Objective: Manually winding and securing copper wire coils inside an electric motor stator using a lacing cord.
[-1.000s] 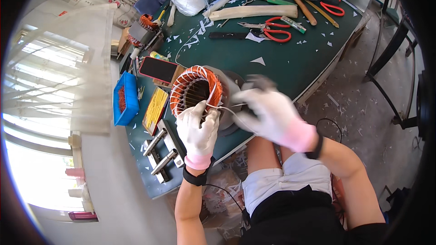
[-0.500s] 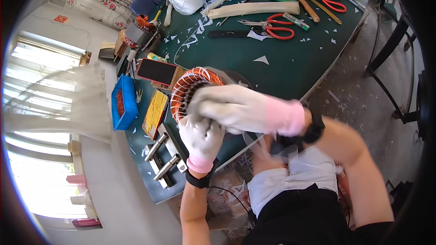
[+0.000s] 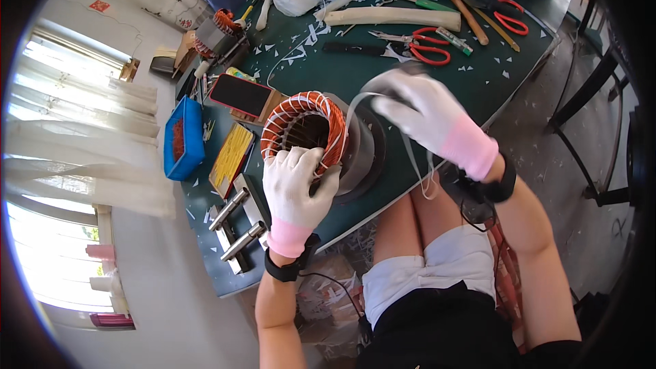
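Note:
A motor stator [image 3: 359,157] lies on the green table with its ring of orange copper windings [image 3: 294,106] facing up and left. White lacing wraps the windings at intervals. My left hand [image 3: 297,181], in a white glove with a pink cuff, grips the near rim, fingers over the edge and thumb at the right side. To the right, my right hand [image 3: 417,106], gloved alike, is closed on a white lacing tape [image 3: 355,104]. That tape stretches from the ring to my fingers, and a loop hangs below the hand. Motion blurs the right fingertips and a dark shape there.
Beyond the stator lie red-handled pliers [image 3: 429,46], red-handled scissors [image 3: 511,17], a pale wooden stick [image 3: 393,18] and paper scraps. At left are a phone [image 3: 240,96], a blue bin [image 3: 184,138], yellow strips [image 3: 232,157] and a metal fixture [image 3: 239,232].
My right hand has moved away from the ring, up and to the right, drawing the tape out. My left hand stays at the near rim, its fingers now over the edge.

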The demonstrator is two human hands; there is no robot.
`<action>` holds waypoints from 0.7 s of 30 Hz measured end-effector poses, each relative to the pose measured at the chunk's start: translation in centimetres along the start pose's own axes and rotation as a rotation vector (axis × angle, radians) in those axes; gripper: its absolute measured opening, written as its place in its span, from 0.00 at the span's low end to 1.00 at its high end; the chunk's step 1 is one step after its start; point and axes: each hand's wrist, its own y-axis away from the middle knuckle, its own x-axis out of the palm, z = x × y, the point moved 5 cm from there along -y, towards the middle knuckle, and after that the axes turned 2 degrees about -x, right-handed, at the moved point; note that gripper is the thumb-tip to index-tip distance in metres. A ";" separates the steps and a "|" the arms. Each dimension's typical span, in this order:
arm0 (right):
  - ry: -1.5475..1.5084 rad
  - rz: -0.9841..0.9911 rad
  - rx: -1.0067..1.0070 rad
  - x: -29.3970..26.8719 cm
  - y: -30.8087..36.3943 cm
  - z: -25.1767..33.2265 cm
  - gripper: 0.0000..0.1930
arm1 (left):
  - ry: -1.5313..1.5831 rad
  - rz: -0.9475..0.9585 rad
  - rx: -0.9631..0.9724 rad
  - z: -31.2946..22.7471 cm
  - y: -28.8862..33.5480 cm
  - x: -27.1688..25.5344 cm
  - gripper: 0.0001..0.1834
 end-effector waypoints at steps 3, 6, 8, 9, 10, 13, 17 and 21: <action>0.308 -0.241 0.052 -0.5 4.3 -0.9 0.14 | 0.057 -0.097 0.053 0.0 -0.5 -0.6 0.17; -0.158 -0.145 -0.145 2.4 6.9 1.8 0.16 | 0.079 -0.077 0.061 0.1 -0.8 -0.5 0.18; -0.168 -0.237 -0.223 3.3 7.3 3.5 0.15 | 0.066 0.003 0.035 -0.1 -0.8 -0.4 0.19; -0.166 -0.267 -0.245 3.8 6.9 3.6 0.19 | 0.062 -0.007 0.032 0.0 -0.7 -0.5 0.19; -0.050 -0.255 -0.249 4.3 6.7 3.7 0.22 | 0.066 -0.005 0.037 0.3 -0.7 -0.2 0.18; 0.248 -0.202 -0.249 6.4 5.7 4.2 0.31 | 0.068 0.015 0.029 -0.1 -1.1 -0.1 0.17; 0.085 -0.280 -0.253 8.0 5.6 4.8 0.32 | 0.019 0.048 0.132 0.1 -1.4 -0.4 0.15; -1.056 0.013 0.437 7.6 10.0 1.2 0.22 | -0.247 0.014 -0.106 0.2 -0.8 -1.3 0.23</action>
